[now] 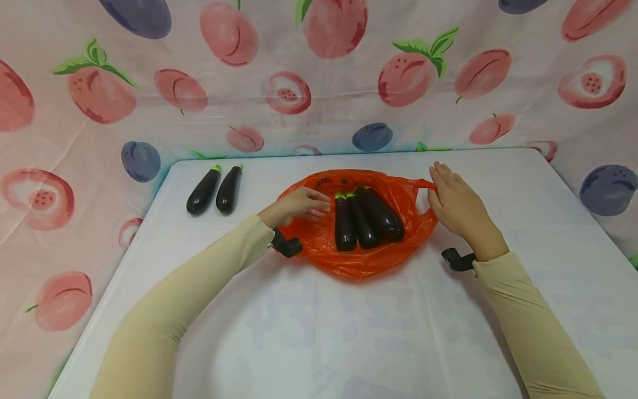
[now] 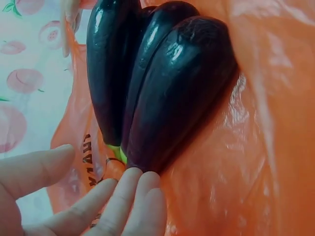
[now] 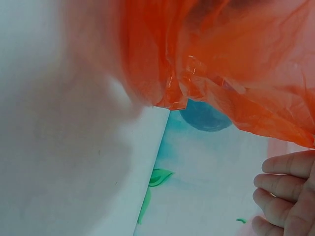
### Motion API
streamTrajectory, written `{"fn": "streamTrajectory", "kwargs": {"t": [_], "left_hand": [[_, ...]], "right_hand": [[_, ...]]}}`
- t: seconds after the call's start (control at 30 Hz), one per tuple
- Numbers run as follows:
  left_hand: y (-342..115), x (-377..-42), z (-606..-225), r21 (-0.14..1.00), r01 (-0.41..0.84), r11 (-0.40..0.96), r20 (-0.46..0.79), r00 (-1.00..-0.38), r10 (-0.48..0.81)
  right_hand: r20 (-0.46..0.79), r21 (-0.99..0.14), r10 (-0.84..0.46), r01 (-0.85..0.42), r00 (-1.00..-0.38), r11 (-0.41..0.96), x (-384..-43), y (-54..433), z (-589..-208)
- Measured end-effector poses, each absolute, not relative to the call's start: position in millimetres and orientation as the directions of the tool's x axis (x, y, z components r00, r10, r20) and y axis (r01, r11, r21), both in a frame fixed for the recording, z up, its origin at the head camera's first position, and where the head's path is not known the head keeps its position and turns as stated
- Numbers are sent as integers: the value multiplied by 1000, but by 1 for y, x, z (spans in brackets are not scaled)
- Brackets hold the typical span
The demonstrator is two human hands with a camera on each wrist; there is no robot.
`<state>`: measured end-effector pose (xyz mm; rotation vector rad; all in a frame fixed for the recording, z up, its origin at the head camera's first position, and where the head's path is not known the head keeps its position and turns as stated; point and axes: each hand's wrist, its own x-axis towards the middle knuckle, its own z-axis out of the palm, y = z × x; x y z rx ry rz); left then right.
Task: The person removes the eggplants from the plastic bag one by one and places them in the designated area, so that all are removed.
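An orange-red plastic bag (image 1: 349,269) lies spread open on the table, with several glossy dark purple eggplants (image 1: 345,224) side by side in it. Over the bag's left part, my left hand (image 1: 301,204) has its fingers extended and holds nothing. In the left wrist view, its fingertips (image 2: 130,173) are right at the stem ends of the eggplants (image 2: 184,93). At the bag's right side, my right hand (image 1: 458,205) holds the handle, drawn taut at the thumb side. Its other fingers (image 3: 280,187) extend, and the thumb is hidden.
Two more eggplants (image 1: 203,191) lie near the back left of the white table (image 1: 309,332). A fruit-patterned cloth (image 1: 339,100) hangs behind and to the sides. Each wrist carries a black camera mount (image 1: 288,245).
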<state>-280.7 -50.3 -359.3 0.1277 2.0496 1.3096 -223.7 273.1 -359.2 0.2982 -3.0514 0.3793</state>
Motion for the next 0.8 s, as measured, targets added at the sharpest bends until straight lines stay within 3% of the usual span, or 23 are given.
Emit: {"fn": "streamTrajectory", "kwargs": {"t": [0.8], "left_hand": [[-40,-283,-385,815,-438,379,-575,-687,443]], "right_hand": [[71,-245,-187,-199,-980,949,-224,271,-359]]}}
